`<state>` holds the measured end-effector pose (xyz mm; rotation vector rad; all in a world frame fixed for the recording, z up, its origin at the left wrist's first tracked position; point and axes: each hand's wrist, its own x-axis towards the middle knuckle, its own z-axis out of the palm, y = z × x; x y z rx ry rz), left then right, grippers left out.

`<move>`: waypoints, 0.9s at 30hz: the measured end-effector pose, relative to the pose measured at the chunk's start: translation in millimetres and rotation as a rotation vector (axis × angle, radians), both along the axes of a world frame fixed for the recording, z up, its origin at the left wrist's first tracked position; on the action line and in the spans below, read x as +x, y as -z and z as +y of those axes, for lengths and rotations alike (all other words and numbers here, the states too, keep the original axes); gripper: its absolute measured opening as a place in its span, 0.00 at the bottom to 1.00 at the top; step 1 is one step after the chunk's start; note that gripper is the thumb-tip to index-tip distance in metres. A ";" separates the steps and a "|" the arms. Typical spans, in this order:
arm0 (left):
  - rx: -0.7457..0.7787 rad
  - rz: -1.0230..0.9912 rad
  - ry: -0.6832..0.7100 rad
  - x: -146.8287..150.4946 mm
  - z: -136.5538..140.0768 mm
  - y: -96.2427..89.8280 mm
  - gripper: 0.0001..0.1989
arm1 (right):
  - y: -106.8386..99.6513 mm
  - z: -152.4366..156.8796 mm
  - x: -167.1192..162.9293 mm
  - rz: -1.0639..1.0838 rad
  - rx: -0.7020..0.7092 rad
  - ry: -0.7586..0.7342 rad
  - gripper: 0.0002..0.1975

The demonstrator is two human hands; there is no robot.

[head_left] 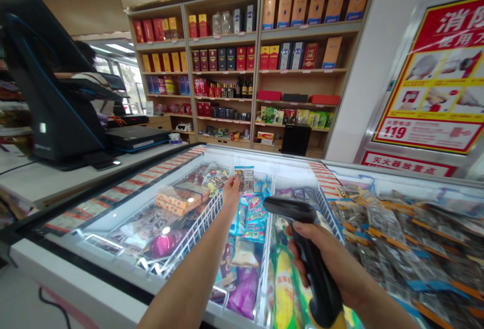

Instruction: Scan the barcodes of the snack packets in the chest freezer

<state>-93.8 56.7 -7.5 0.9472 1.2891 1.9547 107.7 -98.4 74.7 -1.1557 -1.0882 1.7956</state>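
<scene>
With our left grip (231,189) we pinch 1 clear, blue-topped packet (246,180) at its left edge, towards the far end of the chest freezer (75,276). Our right grip (325,246) is wrapped round 1 black barcode scanner (315,263), above corn-printed packs (283,288). On the shelving unit (319,81) we count 6 orange boxes (298,9) at top right and 3 long flat boxes (269,95) lower down. At left, 1 checkout terminal (64,107) stands on the desk (47,183).
</scene>
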 end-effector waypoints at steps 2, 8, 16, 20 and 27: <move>0.015 -0.008 0.009 -1.3 1.1 0.9 0.13 | -1.5 -2.7 6.2 0.012 -0.021 -0.016 0.13; 0.056 0.000 0.058 -6.1 4.5 4.2 0.13 | 4.5 -3.3 22.4 -0.011 -0.104 -0.008 0.14; 0.070 -0.018 0.078 -3.4 2.7 1.9 0.11 | 7.8 -5.2 33.5 -0.028 -0.181 -0.054 0.16; 0.069 -0.059 0.068 -1.5 2.2 0.7 0.12 | 1.3 -1.6 34.7 -0.057 -0.149 -0.050 0.14; 0.078 -0.066 0.043 -1.7 3.7 1.0 0.12 | 3.5 3.8 25.6 -0.088 -0.116 0.000 0.12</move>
